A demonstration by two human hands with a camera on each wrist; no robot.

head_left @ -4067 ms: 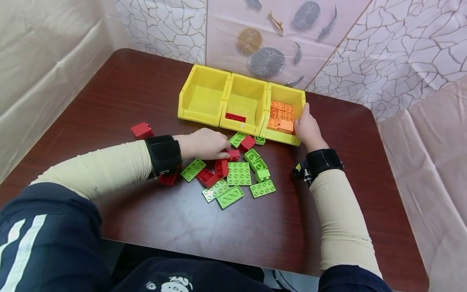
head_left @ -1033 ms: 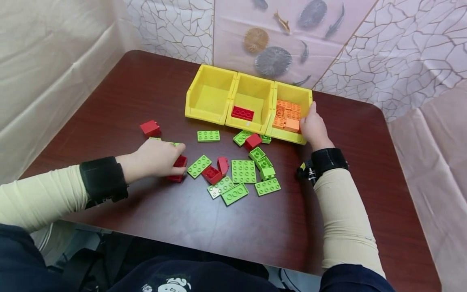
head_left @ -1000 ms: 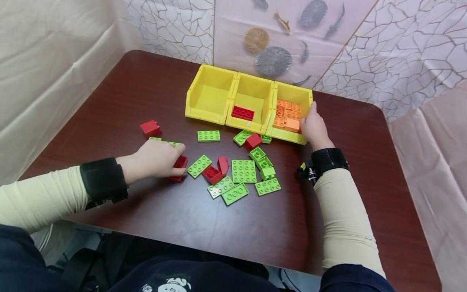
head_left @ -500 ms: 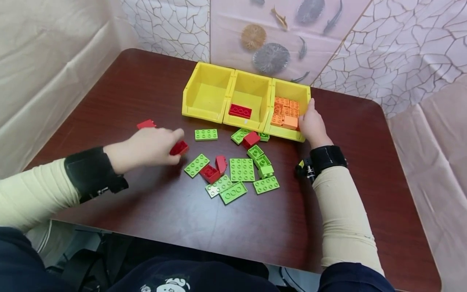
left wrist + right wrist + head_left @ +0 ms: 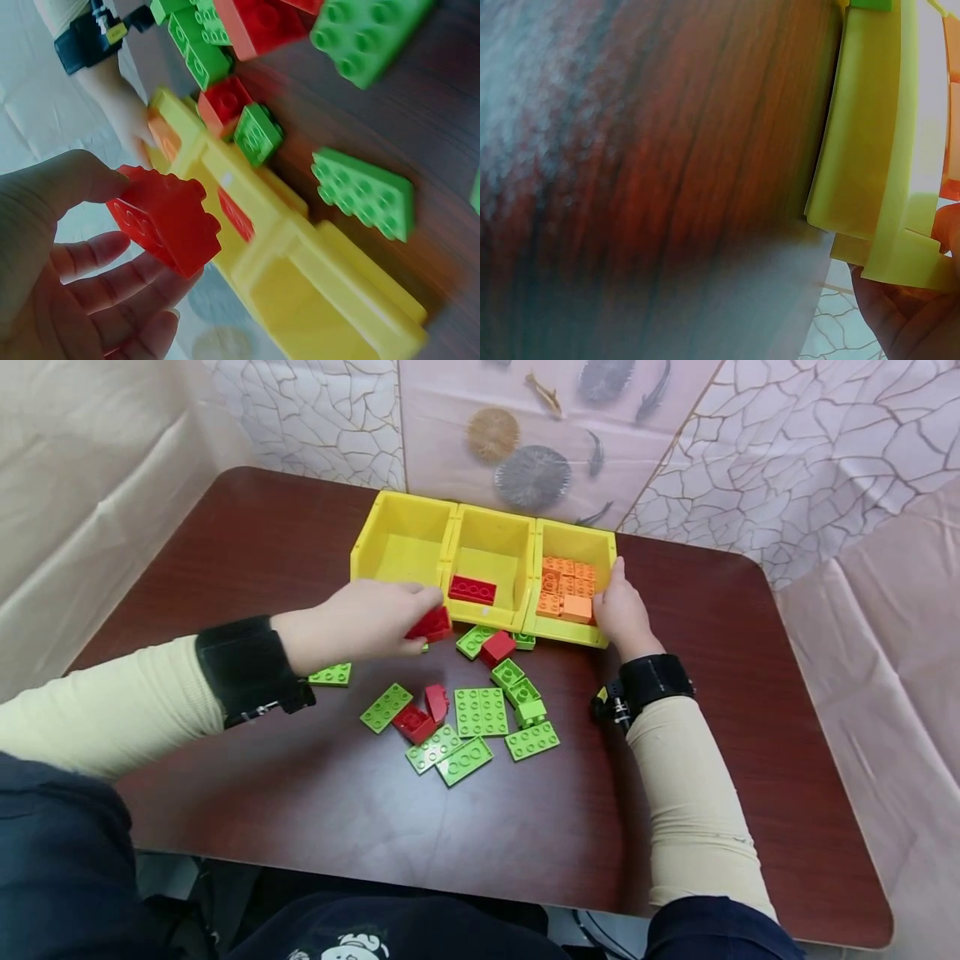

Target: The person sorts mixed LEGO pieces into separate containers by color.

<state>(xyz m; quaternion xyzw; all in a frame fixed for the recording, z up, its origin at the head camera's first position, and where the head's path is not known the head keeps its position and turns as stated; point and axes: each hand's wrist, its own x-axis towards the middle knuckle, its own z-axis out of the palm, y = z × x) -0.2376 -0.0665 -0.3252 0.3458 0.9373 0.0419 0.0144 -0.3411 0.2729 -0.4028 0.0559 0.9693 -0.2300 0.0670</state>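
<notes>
- we held a red brick [image 5: 169,217] in the left hand [image 5: 360,620], the fingers [image 5: 120,287] and thumb [image 5: 79,177] pinching it over the table [image 5: 300,827], near the fronts of the left bin [image 5: 414,518] and middle bin [image 5: 497,537], seemingly inside neither.
- with the right hand [image 5: 624,612] we gripped the outer edge of the right bin [image 5: 577,538].
- orange bricks [image 5: 567,587] lay together in that right bin, and we saw none on the table, so we judged that colour finished.
- a second red brick [image 5: 472,590] lay in the middle bin; we took the red share as barely begun.
- three loose red bricks [image 5: 413,725] remained in sight, two among the green bricks [image 5: 481,712] and one near the bins; we could not tell what the left forearm [image 5: 135,706] hid.
- every green brick we could see was out on the table, so that colour looked untouched.
</notes>
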